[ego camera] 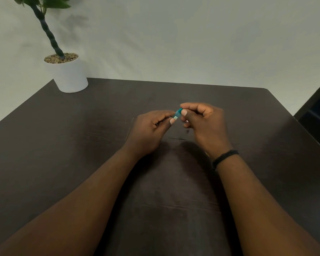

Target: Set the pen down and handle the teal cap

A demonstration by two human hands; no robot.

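Both hands meet above the middle of a dark wooden table (pixel 63 145). Between them is a small teal tube (pixel 178 113) with a white label. My left hand (pixel 150 132) pinches its lower end between thumb and curled fingers. My right hand (pixel 205 124), with a black band on the wrist, pinches the tube's upper end with thumb and forefinger. Most of the tube is hidden by the fingers. A thin dark needle-like line (pixel 176 138) lies on the table just below the hands.
A white pot (pixel 70 76) with pebbles and a braided-stem plant stands at the table's far left corner. A pale wall runs behind the table. A dark piece of furniture (pixel 316 115) sits past the table's right edge.
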